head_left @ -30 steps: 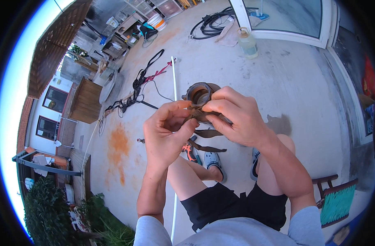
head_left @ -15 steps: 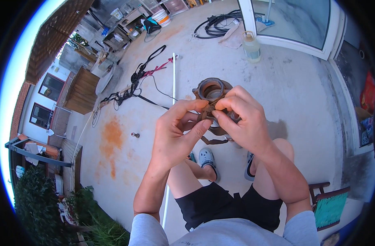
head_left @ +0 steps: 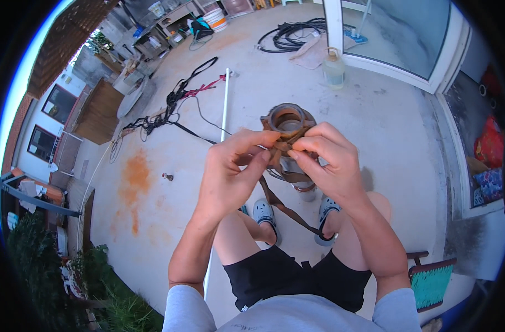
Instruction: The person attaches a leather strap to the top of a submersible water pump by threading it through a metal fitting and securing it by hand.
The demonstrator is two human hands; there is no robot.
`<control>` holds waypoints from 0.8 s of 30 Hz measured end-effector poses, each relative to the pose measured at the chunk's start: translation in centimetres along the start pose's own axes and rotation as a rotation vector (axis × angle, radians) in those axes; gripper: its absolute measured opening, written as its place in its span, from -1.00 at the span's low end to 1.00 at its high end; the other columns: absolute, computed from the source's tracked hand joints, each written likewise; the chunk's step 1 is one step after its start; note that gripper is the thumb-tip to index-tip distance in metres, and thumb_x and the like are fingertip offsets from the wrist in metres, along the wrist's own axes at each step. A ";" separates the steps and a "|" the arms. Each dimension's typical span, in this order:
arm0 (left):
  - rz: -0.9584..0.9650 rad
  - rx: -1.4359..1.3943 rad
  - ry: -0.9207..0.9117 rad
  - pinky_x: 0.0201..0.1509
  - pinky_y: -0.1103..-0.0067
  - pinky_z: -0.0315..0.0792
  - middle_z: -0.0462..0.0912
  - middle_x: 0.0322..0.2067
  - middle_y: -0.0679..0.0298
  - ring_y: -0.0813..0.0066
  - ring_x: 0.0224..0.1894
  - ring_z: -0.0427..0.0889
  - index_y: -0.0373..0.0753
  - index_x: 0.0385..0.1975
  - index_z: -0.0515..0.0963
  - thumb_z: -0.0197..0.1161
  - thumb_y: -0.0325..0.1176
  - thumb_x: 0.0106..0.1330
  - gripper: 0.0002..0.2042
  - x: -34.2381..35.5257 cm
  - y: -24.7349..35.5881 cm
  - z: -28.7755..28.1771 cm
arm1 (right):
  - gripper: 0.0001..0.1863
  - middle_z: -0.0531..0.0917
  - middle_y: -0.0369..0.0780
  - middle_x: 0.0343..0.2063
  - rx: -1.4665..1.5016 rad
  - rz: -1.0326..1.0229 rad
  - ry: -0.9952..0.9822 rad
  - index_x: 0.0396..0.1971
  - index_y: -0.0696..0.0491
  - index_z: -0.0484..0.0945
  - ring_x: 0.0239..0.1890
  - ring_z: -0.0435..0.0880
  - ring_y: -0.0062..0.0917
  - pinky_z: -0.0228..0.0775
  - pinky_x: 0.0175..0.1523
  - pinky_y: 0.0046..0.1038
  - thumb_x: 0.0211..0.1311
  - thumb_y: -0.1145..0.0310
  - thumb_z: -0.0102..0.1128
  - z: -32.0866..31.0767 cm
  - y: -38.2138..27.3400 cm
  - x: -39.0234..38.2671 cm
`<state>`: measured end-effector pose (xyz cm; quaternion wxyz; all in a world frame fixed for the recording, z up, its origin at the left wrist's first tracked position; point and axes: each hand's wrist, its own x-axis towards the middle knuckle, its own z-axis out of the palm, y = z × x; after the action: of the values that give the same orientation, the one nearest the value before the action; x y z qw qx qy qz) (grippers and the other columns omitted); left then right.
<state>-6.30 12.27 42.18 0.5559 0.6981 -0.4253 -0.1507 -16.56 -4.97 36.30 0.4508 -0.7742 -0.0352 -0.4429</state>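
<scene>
Between my knees stands a rusty, ring-topped metal fitting, its round opening facing up. A flat brown strap is wound about it and crosses itself at the near side. My left hand pinches this strap between thumb and forefinger, left of the crossing. On the other side my right hand grips the strap, also between thumb and fingertips. Both sets of fingertips nearly meet there and partly cover the crossing. One length of strap hangs down toward my right shoe.
A white pipe lies on the concrete to the left, near tangled black straps. A clear jug and a coiled black hose are farther off. By my right side is a green-seated stool.
A long strap length now hangs toward my right shoe, where earlier a shorter loop showed below the fitting. Both hands still pinch the strap. The view has shifted slightly.
</scene>
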 end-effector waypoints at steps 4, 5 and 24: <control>0.091 0.147 -0.003 -0.12 0.63 0.60 0.70 -0.18 0.27 0.59 -0.20 0.68 -0.36 0.01 0.65 0.18 -0.70 0.39 -0.74 -0.5 0.0 -2.1 | -0.86 0.59 -0.21 -0.38 0.039 -0.115 -0.021 -0.36 0.14 0.64 -0.33 0.63 -0.29 0.46 -0.25 -0.34 0.07 0.52 0.42 1.1 -0.3 1.5; 0.100 0.163 0.018 -0.14 0.63 0.60 0.70 -0.19 0.28 0.62 -0.23 0.66 -0.36 0.01 0.65 0.19 -0.70 0.40 -0.74 -0.6 0.3 -2.2 | -0.86 0.60 -0.21 -0.40 0.056 -0.134 -0.078 -0.32 0.18 0.66 -0.40 0.59 -0.46 0.40 -0.31 -0.48 0.11 0.57 0.42 0.9 -0.2 1.9; 0.074 0.313 -0.036 -0.01 0.64 0.55 0.75 -0.06 0.25 0.61 -0.14 0.67 -0.31 0.09 0.66 0.31 -0.56 0.40 -0.72 0.7 -1.1 -5.3 | -0.75 0.78 -0.21 -0.39 -0.071 0.109 -0.277 -0.18 0.10 0.75 -0.36 0.70 -0.51 0.51 -0.19 -0.43 0.27 0.28 0.26 -11.2 5.5 1.2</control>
<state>-1.86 15.21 43.16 0.4377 0.7572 -0.4790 -0.0744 -20.63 -16.82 35.77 0.4375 -0.8441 -0.0395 -0.3075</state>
